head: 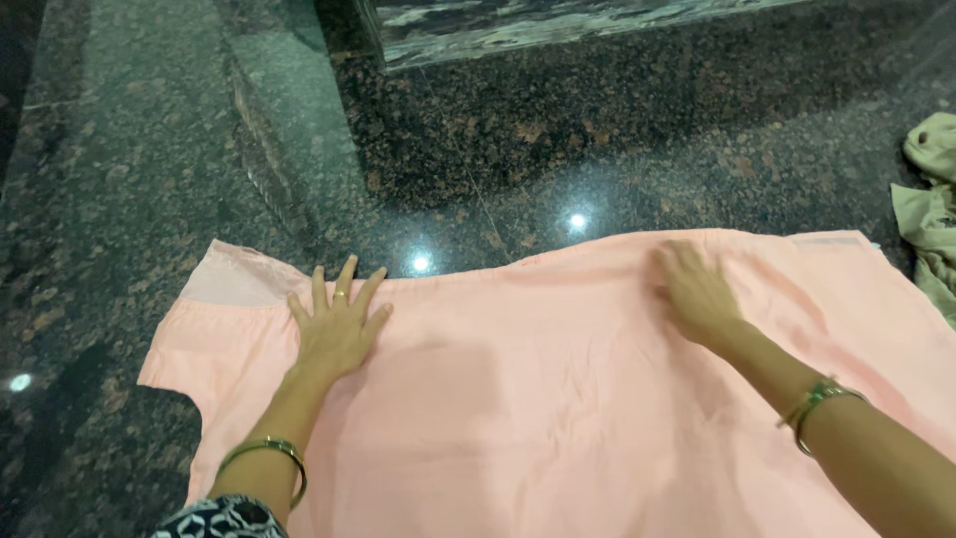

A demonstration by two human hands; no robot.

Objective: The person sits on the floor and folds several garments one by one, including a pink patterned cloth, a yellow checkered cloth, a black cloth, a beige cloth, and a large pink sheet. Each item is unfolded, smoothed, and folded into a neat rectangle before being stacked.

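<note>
Head view: pink garment (558, 399) lies flat under both hands (339, 329).

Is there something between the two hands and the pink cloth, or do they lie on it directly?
Nothing visible lies between. The left hand rests flat on the pink cloth, fingers spread, and the right hand presses on it near the upper edge.

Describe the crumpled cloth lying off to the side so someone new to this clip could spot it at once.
Start from the big pink garment spread flat on the dark speckled stone floor, under both hands. Past its right edge lies the crumpled cloth. It is pale olive-beige and bunched in folds, unlike the smooth pink fabric.
</note>
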